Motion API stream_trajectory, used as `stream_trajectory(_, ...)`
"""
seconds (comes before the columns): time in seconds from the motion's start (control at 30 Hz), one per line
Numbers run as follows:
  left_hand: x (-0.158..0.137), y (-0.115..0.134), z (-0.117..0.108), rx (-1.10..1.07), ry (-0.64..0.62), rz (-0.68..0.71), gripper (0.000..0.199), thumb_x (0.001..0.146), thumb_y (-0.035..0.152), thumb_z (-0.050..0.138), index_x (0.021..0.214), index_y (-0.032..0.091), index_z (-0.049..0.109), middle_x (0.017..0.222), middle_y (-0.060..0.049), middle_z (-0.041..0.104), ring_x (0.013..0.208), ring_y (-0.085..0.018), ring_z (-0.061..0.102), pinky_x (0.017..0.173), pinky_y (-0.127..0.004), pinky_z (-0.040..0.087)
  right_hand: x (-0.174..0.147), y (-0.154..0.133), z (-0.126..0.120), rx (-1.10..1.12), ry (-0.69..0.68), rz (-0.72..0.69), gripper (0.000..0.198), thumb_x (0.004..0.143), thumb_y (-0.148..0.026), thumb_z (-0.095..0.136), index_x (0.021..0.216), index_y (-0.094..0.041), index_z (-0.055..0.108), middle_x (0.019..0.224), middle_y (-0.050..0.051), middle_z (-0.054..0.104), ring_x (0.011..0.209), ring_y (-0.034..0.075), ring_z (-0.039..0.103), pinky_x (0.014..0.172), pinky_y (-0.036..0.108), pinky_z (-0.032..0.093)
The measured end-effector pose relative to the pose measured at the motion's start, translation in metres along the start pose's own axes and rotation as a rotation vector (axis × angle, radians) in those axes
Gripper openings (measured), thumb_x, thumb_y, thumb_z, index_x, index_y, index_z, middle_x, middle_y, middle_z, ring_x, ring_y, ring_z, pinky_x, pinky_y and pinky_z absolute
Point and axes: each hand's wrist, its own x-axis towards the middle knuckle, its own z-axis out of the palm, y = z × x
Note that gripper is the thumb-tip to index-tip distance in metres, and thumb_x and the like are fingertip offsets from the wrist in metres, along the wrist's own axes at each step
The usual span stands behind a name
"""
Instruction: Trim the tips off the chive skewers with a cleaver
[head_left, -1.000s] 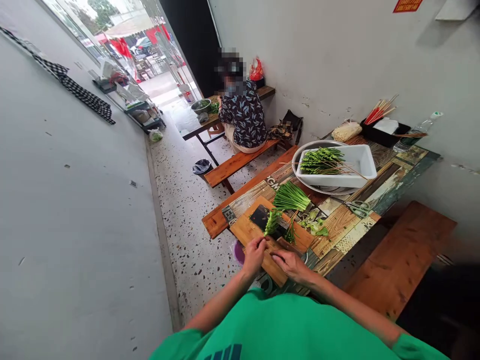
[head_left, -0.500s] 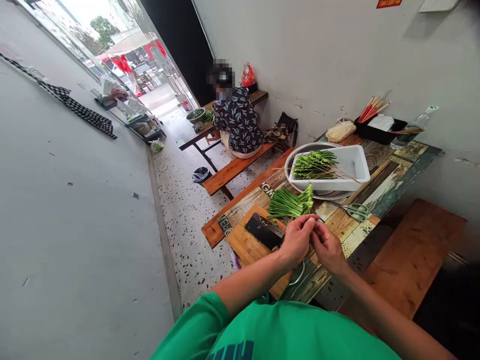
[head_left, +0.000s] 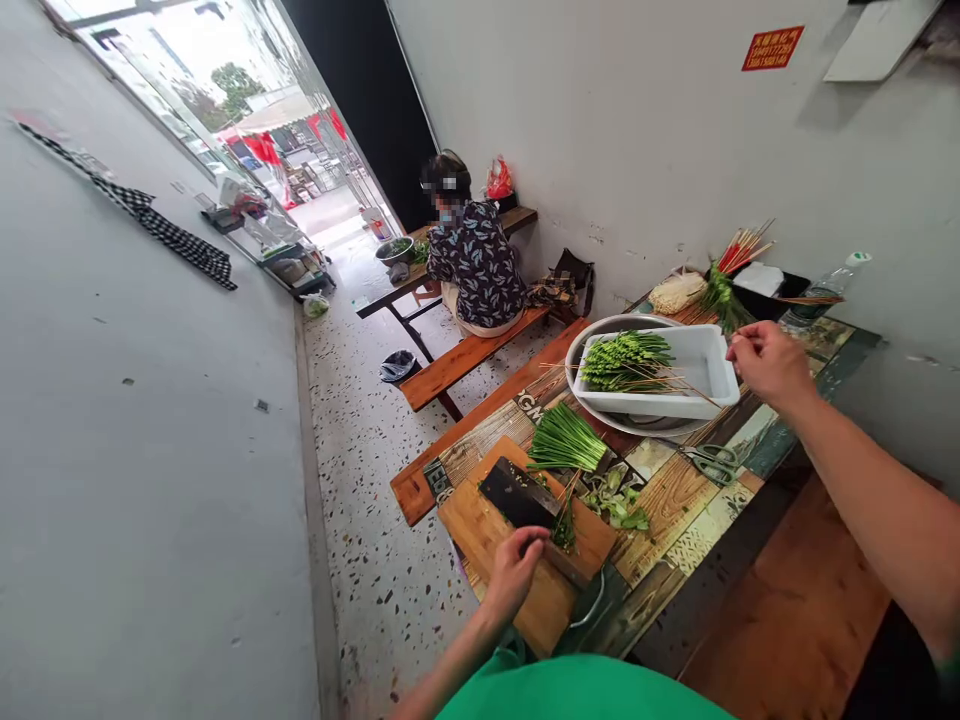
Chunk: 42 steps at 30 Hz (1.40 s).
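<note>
My left hand [head_left: 515, 568] hovers at the near side of the wooden cutting board [head_left: 480, 540], fingers loosely curled and apart, holding nothing visible. A dark, broad-bladed cleaver [head_left: 517, 490] lies on the board beside it, among green scraps. My right hand [head_left: 772, 365] is stretched past the right end of the white tray [head_left: 712, 365], fingertips pinched together; what they hold, if anything, cannot be made out. Just beyond them is a darker green leafy bunch [head_left: 724, 300]. Skewered green stalks [head_left: 626, 360] lie in the tray. A bundle of cut green stalks [head_left: 566, 440] rests beyond the board.
The tray sits in a metal basin [head_left: 577, 385]. Scissors [head_left: 712, 462] and pale green trimmings [head_left: 619, 497] are on the table. At the back are a black box [head_left: 787, 285], a bottle [head_left: 825, 285] and bagged pale food [head_left: 675, 290]. Another person [head_left: 480, 260] sits at a farther table.
My hands have come apart from their joint grip over the stalks. The right reached far right, the left drew back to the board. A green bunch now shows by the black box.
</note>
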Motion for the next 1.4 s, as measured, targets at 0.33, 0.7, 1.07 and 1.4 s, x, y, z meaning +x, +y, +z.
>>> stream_trajectory(0.33,-0.023,-0.037,-0.029,-0.193,0.128,-0.235,0.046,0.065,0.055,0.069,0.087,0.015,0.067,0.073,-0.003,0.065,0.07,-0.016,0.06,0.065,-0.027,0.041,0.027,0.011,0.085,-0.317,-0.308,-0.104,0.014,0.083,-0.012,0.056,0.07,-0.012,0.062,0.076,0.006,0.063,0.074,0.012,0.052,0.071,0.029,0.032)
stream_trajectory(0.7,-0.031,-0.023,-0.037,-0.197,0.085,-0.208,0.037,0.072,0.046,0.067,0.091,0.014,0.067,0.078,-0.005,0.066,0.075,-0.016,0.06,0.074,-0.029,0.045,-0.087,-0.017,0.114,-0.196,-0.398,-0.228,0.022,0.087,-0.033,0.055,0.081,-0.014,0.066,0.089,0.009,0.067,0.083,0.016,0.056,0.071,0.026,0.036)
stream_trajectory(1.07,-0.026,-0.052,-0.045,-0.2,0.186,-0.19,0.019,0.067,0.031,0.059,0.078,0.017,0.066,0.062,0.0,0.059,0.062,-0.015,0.056,0.068,-0.03,0.044,-0.202,0.03,0.256,-0.09,-0.673,0.297,0.039,0.071,-0.051,0.048,0.041,-0.027,0.054,0.044,0.008,0.058,0.044,0.024,0.055,0.049,0.036,0.041)
stream_trajectory(1.4,-0.029,-0.075,-0.053,-0.199,0.237,-0.195,0.021,0.063,0.032,0.056,0.075,0.017,0.064,0.062,-0.001,0.059,0.062,-0.016,0.057,0.068,-0.032,0.045,-0.212,0.029,0.271,0.108,-0.372,0.108,0.037,0.065,-0.061,0.042,0.056,-0.028,0.056,0.06,0.013,0.067,0.057,0.031,0.06,0.058,0.045,0.047)
